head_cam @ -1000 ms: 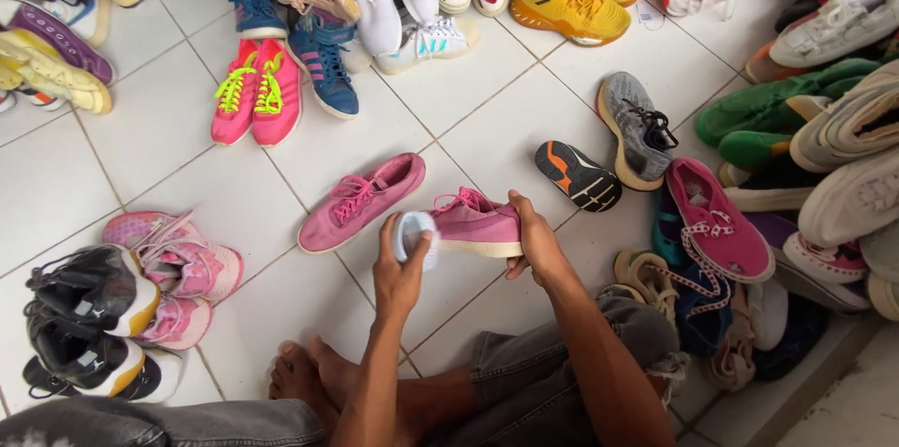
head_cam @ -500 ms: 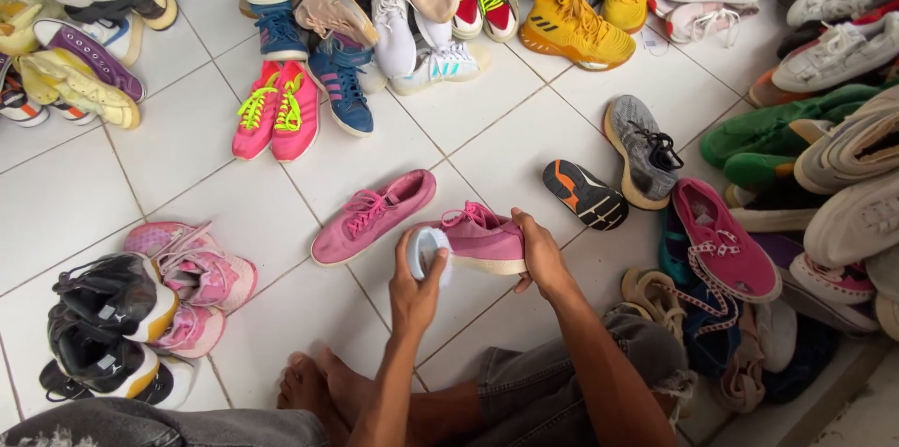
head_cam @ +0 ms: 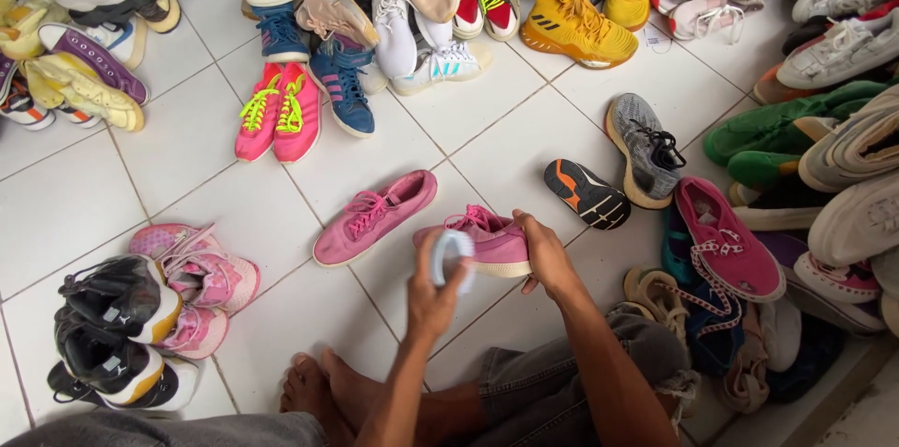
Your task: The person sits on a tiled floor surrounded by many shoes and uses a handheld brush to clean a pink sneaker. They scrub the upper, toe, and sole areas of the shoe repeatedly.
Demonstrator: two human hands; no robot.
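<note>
Centrally, right hand (head_cam: pixel 546 255) gripping pink shoe (head_cam: pixel 487 243) — bare tiles (head_cam: pixel 281 213) leftward

Soft, even daylight (faint shadows), sharp except slight motion blur.

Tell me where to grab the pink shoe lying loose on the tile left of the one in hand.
Take the loose pink shoe around its heel collar, the upper-right end nearest the right hand. It lies on its sole, opening upward, so fingers can probably hook inside the collar from above. The laced toe end points lower-left, away from both hands. The left hand is busy with a white round object.
</note>
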